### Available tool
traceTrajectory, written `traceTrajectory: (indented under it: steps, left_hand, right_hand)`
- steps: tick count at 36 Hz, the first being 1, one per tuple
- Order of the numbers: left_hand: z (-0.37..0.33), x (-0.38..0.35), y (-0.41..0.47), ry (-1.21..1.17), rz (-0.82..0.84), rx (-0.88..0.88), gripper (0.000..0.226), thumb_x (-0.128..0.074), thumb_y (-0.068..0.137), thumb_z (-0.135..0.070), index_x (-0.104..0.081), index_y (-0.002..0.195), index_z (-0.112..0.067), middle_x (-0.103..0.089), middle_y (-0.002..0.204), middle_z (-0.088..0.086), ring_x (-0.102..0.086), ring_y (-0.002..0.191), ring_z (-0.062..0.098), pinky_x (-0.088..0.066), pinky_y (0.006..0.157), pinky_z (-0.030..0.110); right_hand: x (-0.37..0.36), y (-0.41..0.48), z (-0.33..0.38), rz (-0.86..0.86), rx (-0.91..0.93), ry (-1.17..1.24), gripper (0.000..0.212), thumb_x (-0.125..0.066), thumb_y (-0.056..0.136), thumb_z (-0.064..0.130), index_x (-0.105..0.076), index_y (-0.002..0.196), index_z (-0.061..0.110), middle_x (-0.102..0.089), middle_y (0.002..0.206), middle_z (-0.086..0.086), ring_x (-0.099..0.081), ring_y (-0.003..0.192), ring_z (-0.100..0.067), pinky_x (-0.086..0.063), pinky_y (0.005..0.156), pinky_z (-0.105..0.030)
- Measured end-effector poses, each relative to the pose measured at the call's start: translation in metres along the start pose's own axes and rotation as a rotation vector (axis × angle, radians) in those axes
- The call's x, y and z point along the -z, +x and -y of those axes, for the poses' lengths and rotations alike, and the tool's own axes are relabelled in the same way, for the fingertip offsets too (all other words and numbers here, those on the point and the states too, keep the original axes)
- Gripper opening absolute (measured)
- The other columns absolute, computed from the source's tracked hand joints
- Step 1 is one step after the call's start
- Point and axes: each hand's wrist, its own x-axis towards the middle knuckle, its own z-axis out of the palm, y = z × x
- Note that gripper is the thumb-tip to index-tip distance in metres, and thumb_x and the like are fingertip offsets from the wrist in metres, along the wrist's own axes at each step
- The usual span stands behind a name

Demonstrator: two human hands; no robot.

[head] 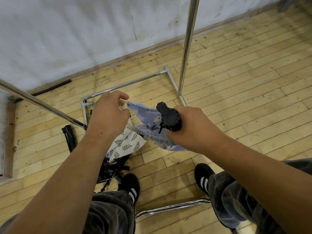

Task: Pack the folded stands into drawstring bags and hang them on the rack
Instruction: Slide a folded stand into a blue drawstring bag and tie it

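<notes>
Floor: wooden boards (236, 98) are running under the metal rack (185, 48).
Blue bag (148, 119): it is hanging between both hands.
Left hand (108, 114): it is pinching the blue bag's rim, on its left side.
Right hand (190, 127): it is wrapping tight round the black stand (168, 117), on the bag's right side.
Stand: its long body is pointing toward the bag's mouth; how deep it is sitting, I cannot tell.

The person is wearing loose, faded dark-grey trousers (109, 211), showing from five to seven o'clock. Black trainers, the left shoe (130, 186) and right shoe (203, 176), are each carrying three white stripes. The left hand (108, 114), right hand (194, 127) and both forearms are showing bare.
</notes>
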Motion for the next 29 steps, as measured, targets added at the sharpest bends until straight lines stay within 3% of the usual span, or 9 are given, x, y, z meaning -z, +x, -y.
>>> traceTrajectory:
  steps: [5, 8, 11, 16, 18, 21, 24, 27, 29]
  left_hand:
    - [-0.003, 0.002, 0.001, -0.025, -0.073, -0.034, 0.017, -0.066, 0.097, -0.022, -0.072, 0.111, -0.029, -0.059, 0.107, -0.005, -0.059, 0.08, 0.011, -0.045, 0.075, 0.029]
    - [-0.005, 0.002, 0.001, -0.018, -0.062, -0.058, 0.026, -0.063, 0.096, -0.014, -0.07, 0.114, -0.031, -0.056, 0.109, -0.005, -0.058, 0.086, 0.011, -0.048, 0.076, 0.031]
    - [-0.004, 0.002, 0.002, 0.046, -0.039, -0.036, 0.029, -0.061, 0.096, -0.012, -0.07, 0.118, -0.029, -0.052, 0.111, -0.003, -0.055, 0.08, 0.009, -0.046, 0.077, 0.029]
    - [-0.007, 0.009, 0.0, 0.077, 0.007, 0.046, 0.023, -0.061, 0.101, -0.036, -0.076, 0.108, -0.019, -0.065, 0.096, -0.005, -0.058, 0.085, 0.012, -0.041, 0.078, 0.027]
    - [-0.009, 0.01, -0.002, -0.005, 0.059, 0.078, 0.026, -0.059, 0.101, -0.042, -0.074, 0.102, -0.021, -0.068, 0.094, -0.006, -0.065, 0.086, 0.017, -0.049, 0.077, 0.033]
    - [-0.013, 0.009, -0.003, -0.246, 0.125, 0.125, 0.024, -0.056, 0.103, -0.043, -0.069, 0.092, -0.027, -0.075, 0.086, -0.006, -0.075, 0.086, 0.022, -0.06, 0.087, 0.046]
    - [-0.021, 0.008, -0.006, -0.458, 0.169, 0.126, 0.023, -0.054, 0.106, -0.035, -0.069, 0.097, -0.019, -0.077, 0.08, -0.006, -0.077, 0.077, 0.013, -0.063, 0.086, 0.036]
    - [-0.031, 0.009, -0.012, -0.537, 0.162, 0.067, 0.025, -0.055, 0.106, -0.033, -0.068, 0.098, -0.013, -0.075, 0.075, -0.003, -0.076, 0.076, 0.013, -0.062, 0.079, 0.024]
    - [-0.037, 0.01, -0.015, -0.6, 0.164, 0.044, 0.026, -0.056, 0.106, -0.033, -0.069, 0.097, -0.014, -0.071, 0.068, -0.002, -0.074, 0.074, 0.014, -0.061, 0.081, 0.026]
  right_hand:
    - [-0.003, 0.0, -0.001, -0.024, 0.004, 0.007, 0.016, -0.066, 0.088, 0.024, -0.052, 0.082, 0.019, -0.056, 0.073, 0.002, -0.049, 0.061, -0.014, -0.04, 0.053, -0.027]
    - [-0.003, 0.001, -0.003, -0.02, 0.001, 0.003, 0.015, -0.066, 0.088, 0.025, -0.053, 0.083, 0.019, -0.056, 0.074, 0.003, -0.05, 0.062, -0.013, -0.039, 0.054, -0.025]
    - [-0.003, 0.001, -0.003, -0.026, -0.004, 0.002, 0.018, -0.066, 0.088, 0.025, -0.051, 0.081, 0.021, -0.056, 0.074, 0.004, -0.049, 0.061, -0.012, -0.036, 0.053, -0.023]
    - [-0.002, 0.001, -0.003, -0.034, -0.009, -0.04, 0.022, -0.065, 0.09, 0.028, -0.047, 0.079, 0.025, -0.055, 0.072, 0.006, -0.05, 0.063, -0.009, -0.033, 0.052, -0.022]
    - [-0.002, 0.002, -0.002, -0.034, -0.01, -0.037, 0.022, -0.066, 0.09, 0.029, -0.047, 0.079, 0.024, -0.055, 0.073, 0.005, -0.051, 0.064, -0.01, -0.033, 0.052, -0.023]
    - [-0.001, 0.001, -0.002, -0.021, -0.022, -0.021, 0.017, -0.066, 0.089, 0.029, -0.052, 0.084, 0.02, -0.058, 0.075, 0.003, -0.053, 0.065, -0.013, -0.037, 0.052, -0.024]
    - [-0.003, 0.002, -0.004, 0.002, -0.037, -0.036, 0.013, -0.065, 0.089, 0.027, -0.054, 0.087, 0.019, -0.059, 0.077, 0.001, -0.055, 0.066, -0.013, -0.038, 0.052, -0.023]
    - [-0.006, 0.004, -0.007, 0.041, -0.054, -0.085, 0.014, -0.064, 0.089, 0.025, -0.051, 0.085, 0.02, -0.057, 0.076, 0.001, -0.052, 0.063, -0.012, -0.034, 0.051, -0.022]
    - [-0.007, 0.004, -0.008, 0.066, -0.081, -0.091, 0.016, -0.064, 0.088, 0.024, -0.049, 0.083, 0.022, -0.056, 0.075, 0.001, -0.051, 0.062, -0.012, -0.035, 0.051, -0.023]
